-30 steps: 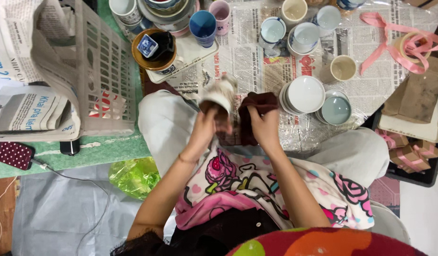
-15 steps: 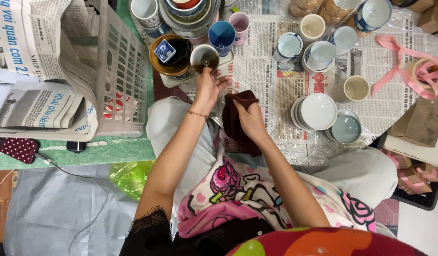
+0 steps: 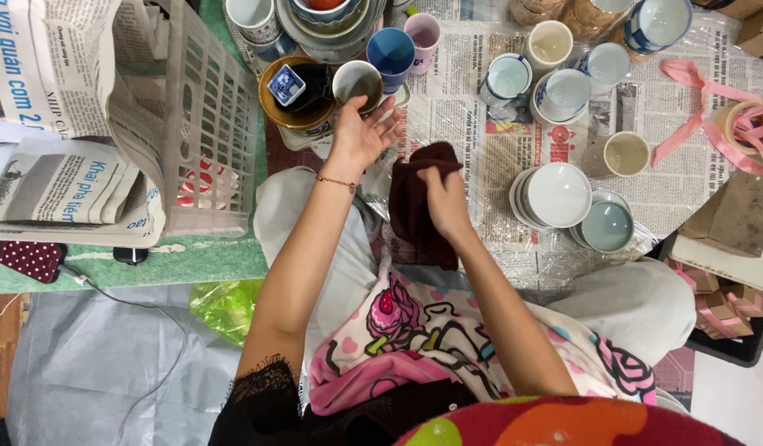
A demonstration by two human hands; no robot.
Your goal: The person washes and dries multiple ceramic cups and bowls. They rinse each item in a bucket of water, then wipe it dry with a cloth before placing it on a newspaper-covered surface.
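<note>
Here the left hand (image 3: pixel 361 136) is open, with its fingers spread wide. Its fingertips are just beside a small cup (image 3: pixel 357 83) that is brown inside, and I cannot tell if they touch it. The cup stands on the newspaper (image 3: pixel 481 149) on the floor, between a brown bowl (image 3: pixel 274 111) and a blue cup (image 3: pixel 390 51). A little blue and white dish (image 3: pixel 286 84) sits in the brown bowl.

The right hand (image 3: pixel 443 198) has its grip closed on a dark red cloth (image 3: pixel 414 206). The cloth hangs down over the person's lap, near the left hand.

To the right, a stack of white bowls (image 3: pixel 556 194) rests on the paper, touching a pale blue bowl (image 3: pixel 606 225). A pink ribbon (image 3: pixel 712 107) lies well apart from the hands, at the far right. A white plastic basket (image 3: pixel 208 140) stuffed with paper stands to the left.
</note>
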